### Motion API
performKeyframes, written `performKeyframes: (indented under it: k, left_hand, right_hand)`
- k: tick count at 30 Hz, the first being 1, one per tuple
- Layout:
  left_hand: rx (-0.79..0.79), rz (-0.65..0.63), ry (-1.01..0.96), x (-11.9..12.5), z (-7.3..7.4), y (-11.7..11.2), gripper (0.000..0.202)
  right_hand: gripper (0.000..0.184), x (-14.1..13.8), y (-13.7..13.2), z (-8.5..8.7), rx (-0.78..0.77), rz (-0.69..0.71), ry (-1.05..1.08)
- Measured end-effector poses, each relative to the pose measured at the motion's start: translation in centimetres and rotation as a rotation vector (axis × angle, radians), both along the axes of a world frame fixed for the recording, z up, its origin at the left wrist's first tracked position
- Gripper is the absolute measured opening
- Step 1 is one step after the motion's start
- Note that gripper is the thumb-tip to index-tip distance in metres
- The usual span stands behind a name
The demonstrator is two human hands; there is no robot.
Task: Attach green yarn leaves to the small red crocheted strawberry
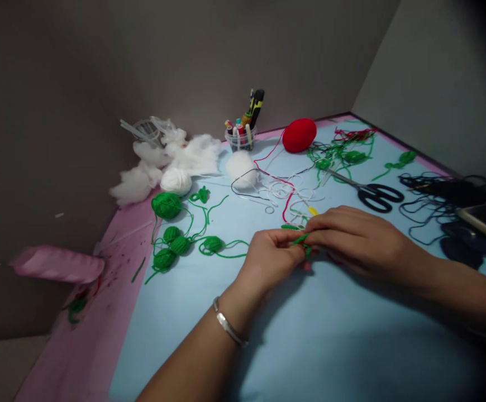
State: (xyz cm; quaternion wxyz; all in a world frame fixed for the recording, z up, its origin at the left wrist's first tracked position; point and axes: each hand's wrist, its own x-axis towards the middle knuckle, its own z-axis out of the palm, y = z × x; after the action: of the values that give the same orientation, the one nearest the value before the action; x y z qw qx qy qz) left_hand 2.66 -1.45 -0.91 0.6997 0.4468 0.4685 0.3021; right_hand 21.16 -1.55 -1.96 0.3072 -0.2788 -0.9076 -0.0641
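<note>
My left hand [270,254], with a silver bracelet at the wrist, pinches a small piece of green yarn [300,239] between thumb and fingers. From the other side my right hand [352,237] grips the same green yarn, its fingertips meeting those of the left. The fingers cover most of the piece, so its shape is hard to make out. Just beyond the right fingers shows a yellow tip [313,211] of a thin tool. Loose white yarn [282,190] and a red strand lie behind the hands. Small green yarn balls [180,245] sit to the left.
Black-handled scissors [379,196] lie right of a red yarn ball [299,135]. White stuffing [199,153], a pen cup [240,138] and a white yarn ball [176,181] stand toward the back. Dark yarn [448,187] tangles at right; a pink roll [61,264] is at left.
</note>
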Motion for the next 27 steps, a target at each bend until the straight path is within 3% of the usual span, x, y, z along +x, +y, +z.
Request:
performKeyframes:
  k: [5, 10, 13, 19, 27]
  left_hand:
    - [-0.028, 0.088, -0.065, 0.0, 0.0, 0.0, 0.014]
    - [0.007, 0.055, -0.154, 0.1, 0.7, 0.1, 0.016]
    - [0.058, 0.046, -0.138, 0.2, 0.8, 0.0, 0.029]
    - [0.134, 0.204, -0.071, 0.4, 0.4, 0.1, 0.026]
    - [0.041, 0.239, -0.216, 0.2, 0.9, 0.3, 0.044]
  right_hand:
    - [0.014, -0.2, -0.2, 0.0, 0.006, -0.056, 0.022]
    - [0.014, -0.3, -0.2, 0.3, -0.006, -0.135, 0.039]
    - [0.015, -0.2, -0.2, 0.7, -0.017, -0.167, 0.056]
    - [0.018, -0.2, -0.3, 1.0, -0.038, -0.131, 0.078]
    - [0.015, -0.1, -0.4, 1.2, -0.01, -0.135, 0.107]
